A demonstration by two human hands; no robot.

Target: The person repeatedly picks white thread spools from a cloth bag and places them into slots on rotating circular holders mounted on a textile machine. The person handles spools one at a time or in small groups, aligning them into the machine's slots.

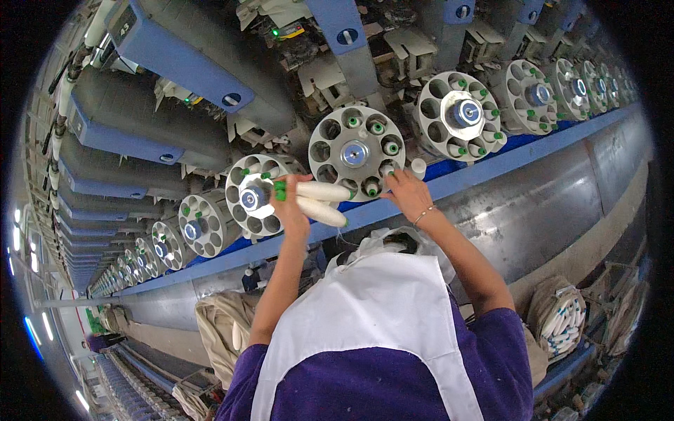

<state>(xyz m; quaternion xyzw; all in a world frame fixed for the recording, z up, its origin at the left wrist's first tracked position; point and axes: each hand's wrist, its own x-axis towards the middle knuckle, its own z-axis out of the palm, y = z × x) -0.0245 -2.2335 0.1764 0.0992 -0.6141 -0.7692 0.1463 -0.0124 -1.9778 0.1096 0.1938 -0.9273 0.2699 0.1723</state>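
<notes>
My left hand (289, 205) is closed around the green ends of a few white yarn bobbins (324, 191), which point to the right. These are just in front of a round bobbin magazine (354, 116) with a ring of pockets and a blue hub. Several of its pockets hold green-tipped bobbins (377, 129); those on the left side look bare. At the magazine's lower right rim, my right hand (408, 192) has its fingers bent together beside a pocketed bobbin. What lies between those fingertips is too small to tell. A white cylinder (418, 167) shows just past my right hand.
More magazines run along the machine, including one on the left (251, 200) and one on the right (460, 116). Below them passes a blue rail (533, 144) over a metal panel (533, 203). A sack of bobbins (562, 319) stands right; a beige cloth sack (221, 326) stands left.
</notes>
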